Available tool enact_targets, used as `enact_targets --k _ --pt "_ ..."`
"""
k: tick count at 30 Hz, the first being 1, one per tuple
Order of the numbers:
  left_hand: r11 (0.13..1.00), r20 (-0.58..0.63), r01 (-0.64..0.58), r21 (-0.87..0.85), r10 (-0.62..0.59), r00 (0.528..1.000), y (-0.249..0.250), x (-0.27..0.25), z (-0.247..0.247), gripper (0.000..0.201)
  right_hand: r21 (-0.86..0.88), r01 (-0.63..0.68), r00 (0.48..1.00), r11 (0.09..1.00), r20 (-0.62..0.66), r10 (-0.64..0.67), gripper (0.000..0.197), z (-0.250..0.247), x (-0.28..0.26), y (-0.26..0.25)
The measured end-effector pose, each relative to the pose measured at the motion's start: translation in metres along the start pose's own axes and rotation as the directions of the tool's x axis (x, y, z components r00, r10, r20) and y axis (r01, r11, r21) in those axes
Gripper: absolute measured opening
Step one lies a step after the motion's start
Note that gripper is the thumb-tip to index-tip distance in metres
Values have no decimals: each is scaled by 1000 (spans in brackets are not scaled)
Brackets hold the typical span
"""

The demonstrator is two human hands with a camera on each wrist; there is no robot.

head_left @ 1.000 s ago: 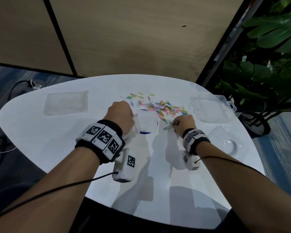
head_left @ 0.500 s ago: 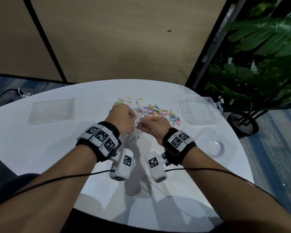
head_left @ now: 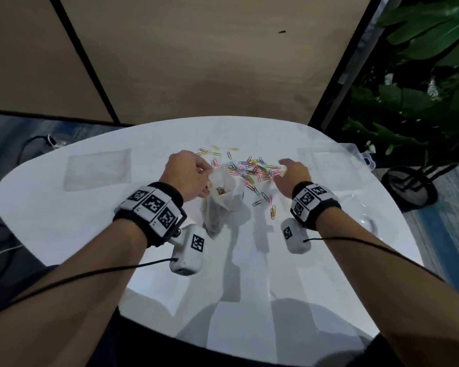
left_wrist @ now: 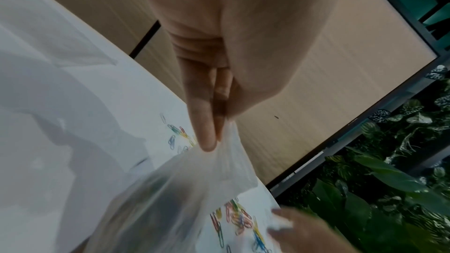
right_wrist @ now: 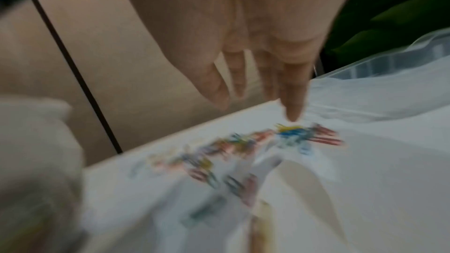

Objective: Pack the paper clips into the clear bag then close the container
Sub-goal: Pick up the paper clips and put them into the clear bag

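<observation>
Fingers (left_wrist: 207, 122) of the left hand (head_left: 188, 176) pinch the rim of the clear bag (head_left: 220, 197), holding it up at the centre of the head view with its mouth open and its lower end hanging toward the white bench (head_left: 64, 207). A few paper clips (head_left: 221, 190) lie inside the bag. To its right in the frame, the right hand (head_left: 292, 173) hovers over the scatter of coloured paper clips (head_left: 252, 169), its fingers (right_wrist: 292, 91) spread loosely apart and pointing down, holding nothing; the right wrist view is blurred, but the fingertips sit just above the pile. Several stray clips (head_left: 272, 211) lie nearer the lower part of the frame, between the bag and the right wrist. A clear container (head_left: 329, 165) sits open at the right edge of the bench, just beyond the clips, and a round clear lid (head_left: 361, 215) lies below it in the frame. A flat clear sheet or bag (head_left: 98, 169) rests at the left of the bench, well apart from the hands. Green plant leaves (head_left: 421, 102) fill the upper right of the frame.
</observation>
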State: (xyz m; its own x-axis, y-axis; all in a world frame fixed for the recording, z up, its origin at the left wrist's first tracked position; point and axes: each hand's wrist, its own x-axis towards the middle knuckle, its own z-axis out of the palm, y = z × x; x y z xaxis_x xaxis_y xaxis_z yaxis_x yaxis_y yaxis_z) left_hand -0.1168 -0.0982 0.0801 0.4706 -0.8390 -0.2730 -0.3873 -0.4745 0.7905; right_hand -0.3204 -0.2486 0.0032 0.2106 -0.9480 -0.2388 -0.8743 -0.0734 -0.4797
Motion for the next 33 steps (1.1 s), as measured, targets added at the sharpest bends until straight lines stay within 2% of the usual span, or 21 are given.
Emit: enact_targets --k 1,3,6,8,10,12,14,16,18,20,22,23,24,26,27,29,31,33 --pt "1000 -10 -4 15 5 1000 -1 1 -4 12 -106 -71 995 992 66 78 58 7 7 14" --pt "998 -32 -14 59 16 999 -4 5 -11 13 -196 -106 986 975 110 129 73 27 17 28" --pt "990 -36 -38 133 43 998 -7 8 -16 13 -246 -35 995 969 82 56 79 49 32 26" --pt "987 -29 -46 152 51 998 -6 11 -18 14 -306 62 993 950 117 -27 72 58 42 17" --pt "983 -34 -46 175 53 998 -4 14 -20 14 -410 172 980 895 165 -113 57 59 49 8" --pt "976 -33 -41 213 49 998 -4 13 -20 14 -503 238 971 831 154 -185 45 54 48 0" --pt "974 -29 -43 222 50 998 -6 10 -19 14 -556 239 970 796 98 -222 32 48 44 -5" --pt "970 -25 -56 236 63 998 -7 8 -18 14 -558 225 970 799 52 -237 30 45 41 -6" --pt "964 4 -73 255 75 997 -8 8 -15 14 -475 168 983 864 20 -181 32 39 39 1" --pt "960 25 -88 267 84 996 -5 8 -16 13 -293 62 997 954 -14 -69 26 30 43 9" --pt "946 34 -103 307 97 995 -4 9 -18 13 -19 -62 998 998 -7 62 14 19 44 19" --pt "940 38 -102 325 95 995 -4 10 -19 13 168 -125 992 978 49 119 13 14 43 24" --pt "936 39 -99 339 92 995 -5 11 -19 13 370 -188 981 910 119 154 15 8 38 24" --pt "935 38 -91 342 83 996 -3 11 -20 14 717 -268 963 644 224 152 16 -5 21 13" --pt "937 39 -90 338 82 996 -1 11 -20 14 815 -287 958 503 258 128 13 -14 10 2" --pt "939 45 -89 333 78 996 2 9 -18 16 894 -329 943 304 327 60 9 -26 -14 -24" --pt "939 52 -94 331 81 995 5 6 -17 18 911 -369 924 187 382 -37 11 -30 -38 -45" --pt "934 58 -103 342 89 994 8 3 -14 19 911 -376 915 168 394 -90 17 -26 -57 -61"
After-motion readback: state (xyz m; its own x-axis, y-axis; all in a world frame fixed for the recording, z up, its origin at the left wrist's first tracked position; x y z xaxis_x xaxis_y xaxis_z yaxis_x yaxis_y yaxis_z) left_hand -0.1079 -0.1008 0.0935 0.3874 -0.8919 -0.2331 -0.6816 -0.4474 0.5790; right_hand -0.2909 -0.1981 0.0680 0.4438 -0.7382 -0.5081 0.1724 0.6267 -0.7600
